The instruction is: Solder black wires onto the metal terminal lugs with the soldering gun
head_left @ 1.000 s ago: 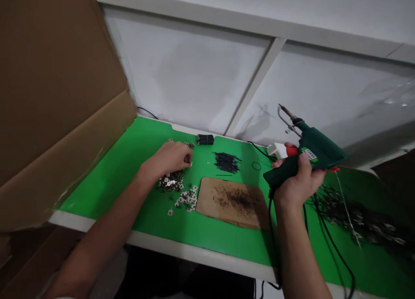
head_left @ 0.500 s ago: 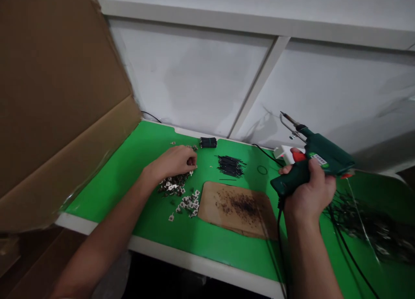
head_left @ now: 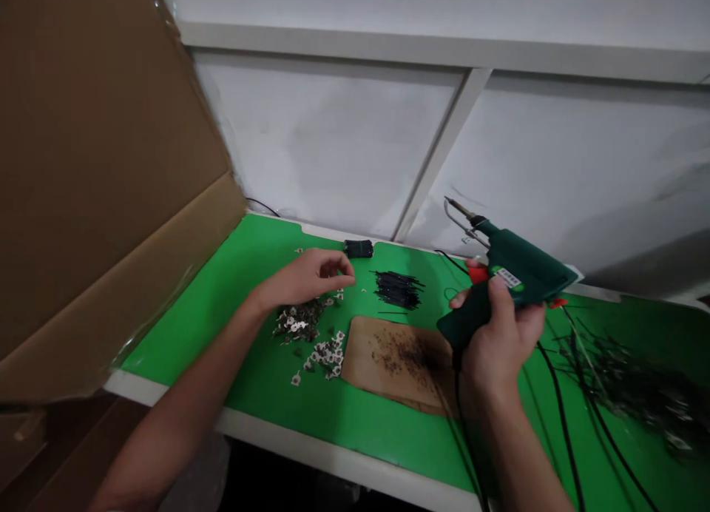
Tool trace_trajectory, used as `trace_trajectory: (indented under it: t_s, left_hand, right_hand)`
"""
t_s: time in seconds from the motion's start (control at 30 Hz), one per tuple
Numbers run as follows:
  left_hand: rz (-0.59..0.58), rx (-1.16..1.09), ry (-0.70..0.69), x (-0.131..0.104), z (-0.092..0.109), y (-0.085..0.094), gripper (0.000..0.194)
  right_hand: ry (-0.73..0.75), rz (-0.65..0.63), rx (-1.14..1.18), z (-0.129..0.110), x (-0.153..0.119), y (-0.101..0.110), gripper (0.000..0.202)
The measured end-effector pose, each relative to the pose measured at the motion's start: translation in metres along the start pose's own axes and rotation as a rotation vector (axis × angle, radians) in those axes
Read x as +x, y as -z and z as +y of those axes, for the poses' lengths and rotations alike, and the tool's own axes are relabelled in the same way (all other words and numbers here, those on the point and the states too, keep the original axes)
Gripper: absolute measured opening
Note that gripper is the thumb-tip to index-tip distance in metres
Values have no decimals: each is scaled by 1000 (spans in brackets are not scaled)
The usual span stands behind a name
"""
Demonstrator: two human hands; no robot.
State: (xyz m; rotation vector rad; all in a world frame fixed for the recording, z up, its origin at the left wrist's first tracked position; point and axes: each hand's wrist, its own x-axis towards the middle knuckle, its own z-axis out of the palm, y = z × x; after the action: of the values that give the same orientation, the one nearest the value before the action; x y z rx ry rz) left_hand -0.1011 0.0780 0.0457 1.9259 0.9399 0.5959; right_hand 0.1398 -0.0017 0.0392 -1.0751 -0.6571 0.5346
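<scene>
My right hand (head_left: 499, 334) is wrapped round the handle of a green soldering gun (head_left: 524, 268), its metal tip pointing up and left. Above a heap of small metal parts (head_left: 299, 321), my left hand (head_left: 319, 275) has thumb and fingertips brought together; what they hold, if anything, is too small to name. Nearer the front lie more small whitish parts (head_left: 328, 355). A pile of short black wires (head_left: 398, 290) rests to the right of my left hand. Below the wires is a brown board (head_left: 388, 356) with dark burnt specks.
A tied black bundle (head_left: 359, 248) lies at the back of the green mat (head_left: 310, 423). Tangled wires (head_left: 643, 386) spread at the right, with cables near my right arm. A large cardboard sheet (head_left: 111, 164) stands at the left, and a white wall behind.
The soldering gun in my right hand has moved left, towards the board. My left hand has shifted slightly right, and its fingers now extend further from the palm.
</scene>
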Motion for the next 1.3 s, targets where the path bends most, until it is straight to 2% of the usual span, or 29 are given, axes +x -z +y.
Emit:
trace_trajectory:
  t_s: [0.13,0.23,0.33,0.47,0.63,0.93,1.03,1.3]
  left_hand:
    - [-25,-381,-33,1,8,-20,26]
    - [-23,-515,-46,3,10,-39,27]
    - [58,-562,-89,2,13,-55,24]
    - [198,-470,-198,-2,16,-66,15]
    - [335,-269,-324,-4,15,-71,10]
    - [423,-113,-509,-4,18,-75,9]
    - [459,-88,-512,-4,17,-78,7]
    - [495,-69,-411,-6,15,-81,5]
  right_hand:
    - [23,-86,-173,5,-19,-6,40]
    - [76,-139,-273,8,-33,-9,45]
    - [111,-218,-234,8,-42,-10,41]
    - [142,-250,-229,7,-46,-9,30]
    - [101,-284,-184,8,-48,-8,28]
    - [16,-223,-149,11,-50,-10,42]
    - [-78,-221,-145,7,-49,-9,47]
    - [-254,-250,-128,-1,-46,-9,54]
